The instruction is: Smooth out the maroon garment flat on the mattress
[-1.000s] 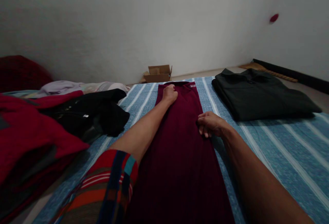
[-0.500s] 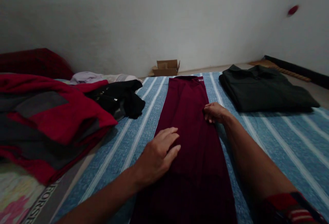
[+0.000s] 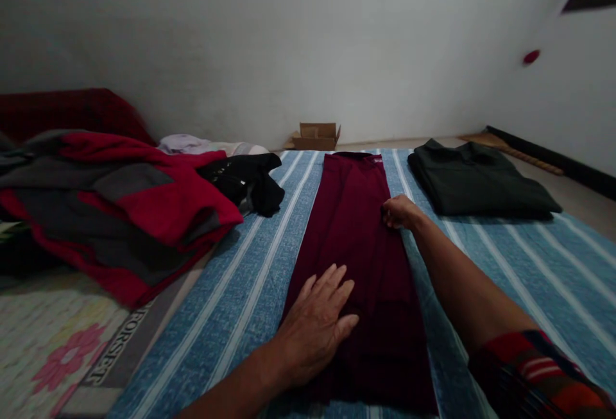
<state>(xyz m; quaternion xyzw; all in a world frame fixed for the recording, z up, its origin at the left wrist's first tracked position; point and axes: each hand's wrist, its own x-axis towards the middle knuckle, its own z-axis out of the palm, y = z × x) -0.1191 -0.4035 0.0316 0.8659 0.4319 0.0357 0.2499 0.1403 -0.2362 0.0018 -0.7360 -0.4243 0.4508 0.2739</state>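
Observation:
Maroon pants (image 3: 359,233), folded lengthwise, lie flat with their waistband at the far end and a small pale label on it. My left hand (image 3: 320,323) rests on the lower part of the pants, palm down with fingers spread. Farther up, my right hand (image 3: 398,211) has its fingers closed on the right edge of the pants; the fingertips are partly hidden. The striped blue sheet (image 3: 255,265) is beneath them.
Left of the pants lie a red and grey jacket (image 3: 158,213) and a black garment (image 3: 245,181). A folded dark green garment (image 3: 481,181) lies at the right. An open cardboard box (image 3: 317,136) stands by the far wall (image 3: 298,47).
My left hand has moved down the pants toward me and flattened with its fingers more spread. My right hand still holds the right edge. The view has shifted slightly.

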